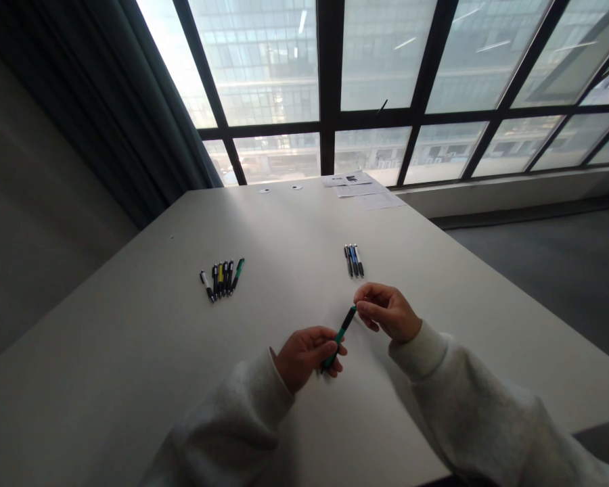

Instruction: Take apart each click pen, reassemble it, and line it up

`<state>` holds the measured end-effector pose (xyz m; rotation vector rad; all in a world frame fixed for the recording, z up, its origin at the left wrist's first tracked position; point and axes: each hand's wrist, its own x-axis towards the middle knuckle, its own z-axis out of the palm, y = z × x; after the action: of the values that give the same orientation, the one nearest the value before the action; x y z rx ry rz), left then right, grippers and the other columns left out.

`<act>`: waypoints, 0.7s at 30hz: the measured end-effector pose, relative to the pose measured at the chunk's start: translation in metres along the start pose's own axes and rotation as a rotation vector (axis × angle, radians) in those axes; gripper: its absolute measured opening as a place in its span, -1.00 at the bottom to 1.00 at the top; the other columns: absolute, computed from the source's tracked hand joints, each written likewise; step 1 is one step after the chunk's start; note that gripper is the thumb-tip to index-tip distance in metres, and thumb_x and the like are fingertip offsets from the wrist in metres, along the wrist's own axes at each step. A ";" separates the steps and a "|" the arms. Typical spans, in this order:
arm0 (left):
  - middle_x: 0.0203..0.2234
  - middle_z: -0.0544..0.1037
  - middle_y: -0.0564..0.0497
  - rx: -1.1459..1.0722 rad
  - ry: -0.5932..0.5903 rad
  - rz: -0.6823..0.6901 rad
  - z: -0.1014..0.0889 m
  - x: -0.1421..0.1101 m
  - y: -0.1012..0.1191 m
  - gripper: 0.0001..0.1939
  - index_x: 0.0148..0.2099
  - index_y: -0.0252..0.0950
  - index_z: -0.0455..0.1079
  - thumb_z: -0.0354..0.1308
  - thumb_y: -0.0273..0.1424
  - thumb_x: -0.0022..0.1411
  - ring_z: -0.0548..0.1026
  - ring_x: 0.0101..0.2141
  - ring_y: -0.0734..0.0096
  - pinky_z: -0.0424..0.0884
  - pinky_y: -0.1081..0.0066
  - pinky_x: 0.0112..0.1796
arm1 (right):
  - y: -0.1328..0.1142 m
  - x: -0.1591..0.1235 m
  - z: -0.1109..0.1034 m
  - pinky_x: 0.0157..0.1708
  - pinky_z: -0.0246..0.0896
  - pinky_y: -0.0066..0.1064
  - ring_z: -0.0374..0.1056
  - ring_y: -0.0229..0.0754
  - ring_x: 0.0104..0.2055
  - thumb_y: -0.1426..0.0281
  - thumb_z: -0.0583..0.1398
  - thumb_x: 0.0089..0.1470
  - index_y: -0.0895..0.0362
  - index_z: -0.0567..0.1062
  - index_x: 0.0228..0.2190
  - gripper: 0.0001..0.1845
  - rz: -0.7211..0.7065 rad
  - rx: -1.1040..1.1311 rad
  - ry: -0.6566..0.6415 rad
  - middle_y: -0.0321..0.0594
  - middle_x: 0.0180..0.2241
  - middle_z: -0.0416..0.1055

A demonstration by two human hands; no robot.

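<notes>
A green and black retractable pen point(341, 336) lies tilted across the space between my hands. My left hand point(304, 357) wraps its lower barrel, with the tip end poking out below my fingers. My right hand point(386, 311) pinches the pen's upper end between thumb and fingertips, hiding the very top. Both hands are held just above the white table point(132, 325), and white sleeves cover my forearms. Further ahead, a row of several pens point(222, 279) in white, black, yellow and green lies to the left, and several dark and blue pens point(354, 261) lie to the right.
Sheets of paper point(360, 188) and small round discs point(297, 187) lie at the table's far edge. Beyond it stands a tall window point(380, 81) with dark frames. A dark curtain point(116, 101) hangs at the left, and grey floor point(538, 270) shows to the right.
</notes>
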<state>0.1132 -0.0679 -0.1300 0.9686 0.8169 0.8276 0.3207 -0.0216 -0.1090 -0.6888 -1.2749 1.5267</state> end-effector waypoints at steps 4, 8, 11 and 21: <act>-0.44 0.58 -0.09 0.013 0.001 -0.002 0.001 -0.001 0.002 -0.55 -0.26 -0.44 0.44 0.39 -0.16 -0.04 0.53 -0.56 0.41 0.45 0.44 -0.55 | 0.000 -0.001 0.001 -0.77 -0.01 -0.58 0.14 -0.40 -0.70 0.34 0.35 -0.03 0.21 0.46 -0.44 -0.79 -0.018 -0.031 0.023 -0.39 -0.67 0.29; -0.45 0.58 -0.09 0.032 0.006 -0.003 0.004 -0.003 0.005 -0.56 -0.28 -0.43 0.44 0.40 -0.17 -0.05 0.52 -0.58 0.42 0.42 0.44 -0.56 | -0.001 -0.001 0.002 -0.76 -0.03 -0.57 0.12 -0.40 -0.70 0.31 0.34 -0.02 0.21 0.47 -0.45 -0.78 0.026 -0.051 0.037 -0.38 -0.69 0.29; -0.45 0.58 -0.10 0.046 0.007 -0.007 0.005 -0.004 0.007 -0.56 -0.29 -0.43 0.43 0.40 -0.17 -0.07 0.51 -0.59 0.43 0.41 0.44 -0.57 | -0.004 0.000 0.003 -0.76 -0.04 -0.56 0.12 -0.40 -0.70 0.30 0.35 -0.05 0.21 0.47 -0.46 -0.76 0.070 -0.035 0.041 -0.38 -0.70 0.29; -0.46 0.56 -0.06 0.043 0.051 -0.012 0.006 -0.002 0.007 -0.51 -0.30 -0.42 0.42 0.45 -0.17 -0.17 0.50 -0.59 0.44 0.43 0.43 -0.58 | -0.002 0.001 0.008 -0.76 -0.03 -0.57 0.14 -0.40 -0.70 0.31 0.37 -0.10 0.21 0.50 -0.47 -0.76 0.106 0.010 0.123 -0.37 -0.70 0.32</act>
<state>0.1161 -0.0694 -0.1209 0.9836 0.8867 0.8301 0.3136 -0.0239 -0.1047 -0.8425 -1.1542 1.5503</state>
